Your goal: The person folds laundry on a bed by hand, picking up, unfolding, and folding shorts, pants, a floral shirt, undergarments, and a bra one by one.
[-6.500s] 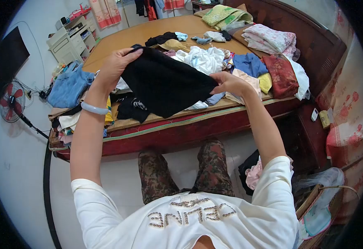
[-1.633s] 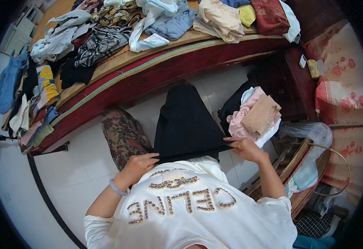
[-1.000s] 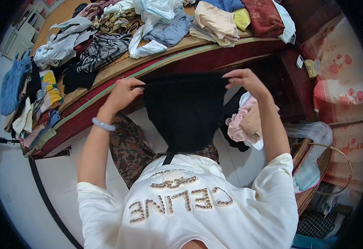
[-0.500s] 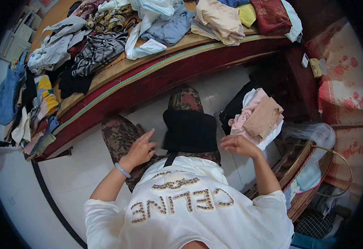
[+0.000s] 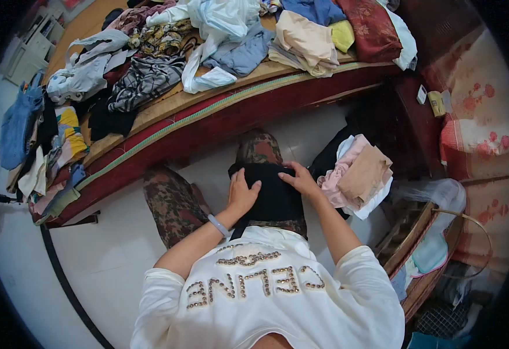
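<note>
Cloth [image 5: 272, 200], black and in a compact shape, lies beneath the two hands, across the upper part of the person's right leg. The left grip [image 5: 243, 198] rests on its left side, palm down, with the fingers stretched forward and the thumb held out to the right, not closed around anything. The right grip [image 5: 302, 180] touches its far right corner, thumb and forefinger reaching in toward the left; whether they pinch the fabric I cannot tell. The two grips stand near each other, with a strip of black between them. A pale bracelet [image 5: 219, 225] circles the wrist behind the left grip.

Just ahead of both grips, the patterned trousers [image 5: 258, 148] show at the right knee. To the right of the right grip sits a pile of clothes, with a folded tan piece [image 5: 366, 174] on top, a pink garment [image 5: 336, 189] under it and a dark one [image 5: 328, 157] at its left. Nearer the body and farther right than that grip stands a basket [image 5: 411, 238] with a hoop handle.

Well ahead of both grips runs the bed [image 5: 208, 136]. On it, ahead and left of the left grip, is a plaid garment [image 5: 147, 81]; farther left hangs blue denim [image 5: 20, 128]. Ahead of the right grip lie a cream garment [image 5: 306, 43] and a red bundle [image 5: 373, 29].
</note>
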{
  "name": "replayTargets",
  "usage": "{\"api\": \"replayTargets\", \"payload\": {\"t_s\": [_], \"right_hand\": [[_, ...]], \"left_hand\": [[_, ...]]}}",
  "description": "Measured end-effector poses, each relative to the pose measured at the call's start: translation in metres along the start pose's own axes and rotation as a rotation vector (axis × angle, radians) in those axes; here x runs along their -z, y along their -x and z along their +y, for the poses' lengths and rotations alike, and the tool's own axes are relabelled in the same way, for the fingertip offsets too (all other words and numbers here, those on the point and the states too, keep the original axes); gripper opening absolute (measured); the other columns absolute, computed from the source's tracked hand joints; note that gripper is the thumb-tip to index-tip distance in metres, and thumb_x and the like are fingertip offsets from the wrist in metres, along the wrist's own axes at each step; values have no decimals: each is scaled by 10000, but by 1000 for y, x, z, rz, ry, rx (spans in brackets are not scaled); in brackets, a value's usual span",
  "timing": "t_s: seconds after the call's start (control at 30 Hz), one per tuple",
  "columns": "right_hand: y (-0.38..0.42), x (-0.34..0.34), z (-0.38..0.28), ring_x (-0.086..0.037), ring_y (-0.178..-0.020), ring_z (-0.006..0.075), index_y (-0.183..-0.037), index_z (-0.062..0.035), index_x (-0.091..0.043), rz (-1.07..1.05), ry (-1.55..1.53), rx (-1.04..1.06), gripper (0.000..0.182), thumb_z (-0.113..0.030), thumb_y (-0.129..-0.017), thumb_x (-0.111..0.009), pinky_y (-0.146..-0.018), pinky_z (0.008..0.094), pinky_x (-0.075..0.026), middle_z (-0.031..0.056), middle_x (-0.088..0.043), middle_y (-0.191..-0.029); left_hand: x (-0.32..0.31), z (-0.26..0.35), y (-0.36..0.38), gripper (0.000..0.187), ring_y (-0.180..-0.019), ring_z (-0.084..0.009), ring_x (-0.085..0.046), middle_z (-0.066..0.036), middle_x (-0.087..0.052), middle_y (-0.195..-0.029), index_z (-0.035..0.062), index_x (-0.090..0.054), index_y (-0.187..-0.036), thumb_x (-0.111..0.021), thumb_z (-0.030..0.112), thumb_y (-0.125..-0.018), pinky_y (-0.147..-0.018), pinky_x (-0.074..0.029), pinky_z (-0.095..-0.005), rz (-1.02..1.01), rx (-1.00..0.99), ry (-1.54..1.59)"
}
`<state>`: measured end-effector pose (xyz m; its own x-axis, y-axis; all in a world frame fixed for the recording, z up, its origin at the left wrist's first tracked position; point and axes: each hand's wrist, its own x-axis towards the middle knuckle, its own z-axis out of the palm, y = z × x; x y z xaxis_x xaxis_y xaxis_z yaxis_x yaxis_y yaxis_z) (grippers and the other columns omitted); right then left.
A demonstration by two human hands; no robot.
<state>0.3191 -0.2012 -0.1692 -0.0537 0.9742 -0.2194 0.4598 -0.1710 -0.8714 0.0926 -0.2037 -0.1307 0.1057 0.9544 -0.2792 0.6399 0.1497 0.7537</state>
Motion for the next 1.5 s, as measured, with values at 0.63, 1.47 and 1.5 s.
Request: {"api": "replayTargets", "payload": {"t_s": [0.63, 1.47, 1.5], "right_hand": [[-40, 20, -162, -568, -819, 69, -947, -44, -616, -764, -638, -36, 140, -82, -829, -679, -751, 232, -468, -10, -623, -916], [-27, 115, -245, -628, -985, 226, -1271, -41, -495, 16, -1053, 113, 563, -44, -726, -634, -898, 368, -505, 100, -620, -1133], [-40, 131, -250, -632, -978, 226, -1254, -43, -510, 84, -1016, 169, 525, -58, -741, -620, -892, 366, -507, 100, -628, -1113]], "left_hand": [[84, 21, 8, 382, -1029, -172, -611, -64, -636, -1129, 13, -563, -1202, -600, 264, -917, -918, -478, -315, -534, 219, 1293], [137, 89, -20, 562, -1204, -359, -508, -197, -472, -1359, 9, -343, -1386, -520, 284, -930, -1014, -409, -476, -851, -99, 1593], [136, 84, -25, 556, -1204, -354, -511, -211, -458, -1366, 2, -358, -1374, -525, 289, -927, -1013, -413, -466, -847, -120, 1567]]}}
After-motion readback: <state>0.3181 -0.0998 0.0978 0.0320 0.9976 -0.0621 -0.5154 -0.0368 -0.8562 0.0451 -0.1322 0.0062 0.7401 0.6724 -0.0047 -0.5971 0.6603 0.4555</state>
